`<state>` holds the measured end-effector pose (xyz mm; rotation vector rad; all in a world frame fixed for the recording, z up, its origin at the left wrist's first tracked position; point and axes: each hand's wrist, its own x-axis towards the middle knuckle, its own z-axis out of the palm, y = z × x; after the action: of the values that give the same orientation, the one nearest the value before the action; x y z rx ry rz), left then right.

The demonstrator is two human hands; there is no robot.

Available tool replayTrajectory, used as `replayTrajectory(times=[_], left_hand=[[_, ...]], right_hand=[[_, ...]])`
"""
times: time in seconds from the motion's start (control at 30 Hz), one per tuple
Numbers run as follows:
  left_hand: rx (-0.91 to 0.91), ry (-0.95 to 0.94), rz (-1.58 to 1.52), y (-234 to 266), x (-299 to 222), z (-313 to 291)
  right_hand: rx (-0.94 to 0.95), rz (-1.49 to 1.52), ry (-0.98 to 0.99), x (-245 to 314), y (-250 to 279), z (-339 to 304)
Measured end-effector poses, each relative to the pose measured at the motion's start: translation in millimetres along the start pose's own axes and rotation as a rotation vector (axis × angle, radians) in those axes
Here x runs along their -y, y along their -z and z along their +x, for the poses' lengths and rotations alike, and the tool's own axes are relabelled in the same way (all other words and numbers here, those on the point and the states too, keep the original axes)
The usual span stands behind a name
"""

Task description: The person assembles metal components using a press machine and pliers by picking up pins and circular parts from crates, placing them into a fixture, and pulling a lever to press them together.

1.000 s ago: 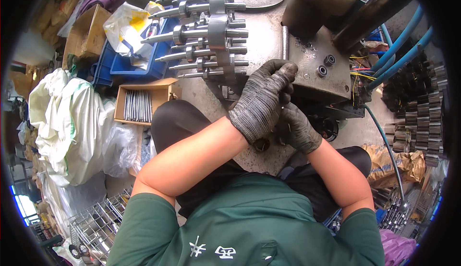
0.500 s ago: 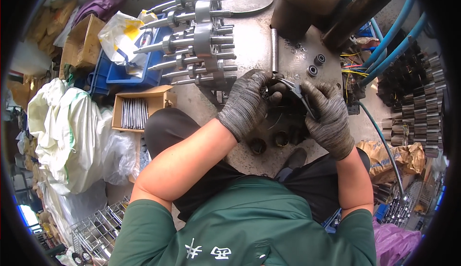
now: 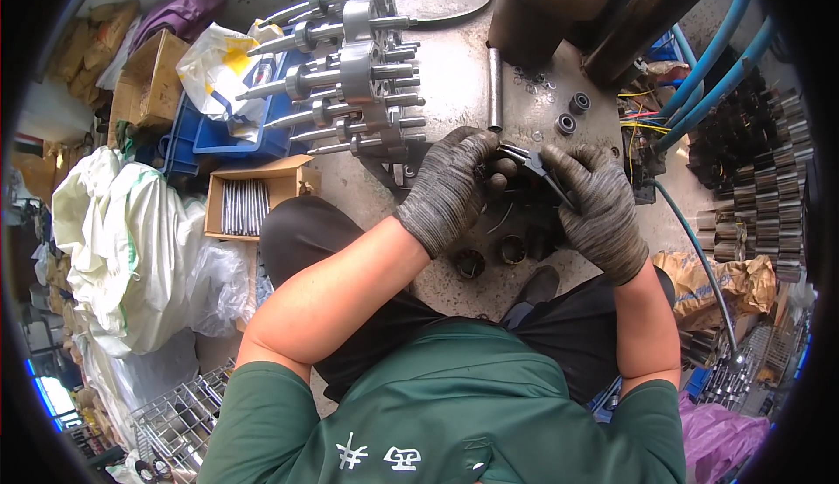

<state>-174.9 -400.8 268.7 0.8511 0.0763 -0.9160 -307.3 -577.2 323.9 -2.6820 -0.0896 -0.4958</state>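
My right hand (image 3: pixel 605 208), in a grey knitted glove, is closed around the handles of a pair of pliers (image 3: pixel 536 166). The pliers' slim jaws point left, to the fingertips of my left hand (image 3: pixel 447 188). That hand wears the same kind of glove, with its fingers curled in a pinch. Whatever it grips at the jaw tips is too small and hidden to name. Just beyond the fingertips, a steel tube (image 3: pixel 495 90) lies on the metal worktop (image 3: pixel 454 64). Two ball bearings (image 3: pixel 572 113) and several small rings (image 3: pixel 535 80) lie farther right.
Metal shafts with thick discs (image 3: pixel 360 73) stand in a row at far left. Beside my left knee is a carton of metal pins (image 3: pixel 246 208), near a blue crate (image 3: pixel 210 139). Blue hoses (image 3: pixel 717 42) and stacked metal parts (image 3: pixel 760 187) occupy the right. Dark rings (image 3: pixel 470 263) lie below my hands.
The pliers have turned a little, and their jaws have shifted slightly left toward the left fingertips. My right hand has risen slightly. The left hand keeps its pinch.
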Motion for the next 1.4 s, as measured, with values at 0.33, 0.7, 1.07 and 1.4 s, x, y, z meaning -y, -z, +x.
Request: replayTrajectory(times=[0.33,0.7,1.07,1.4], left_hand=[[-0.227,0.204,0.032,13,62,4],[-0.124,0.253,-0.260,36,141,22],[0.015,0.319,-0.096,48,142,30],[-0.185,0.405,-0.260,7,84,0]], right_hand=[[0.170,1.200,-0.569,26,-27,7],[0.290,1.123,-0.543,50,-67,28],[0.355,1.084,-0.508,43,-72,34],[0.379,1.263,-0.596,55,-71,33]])
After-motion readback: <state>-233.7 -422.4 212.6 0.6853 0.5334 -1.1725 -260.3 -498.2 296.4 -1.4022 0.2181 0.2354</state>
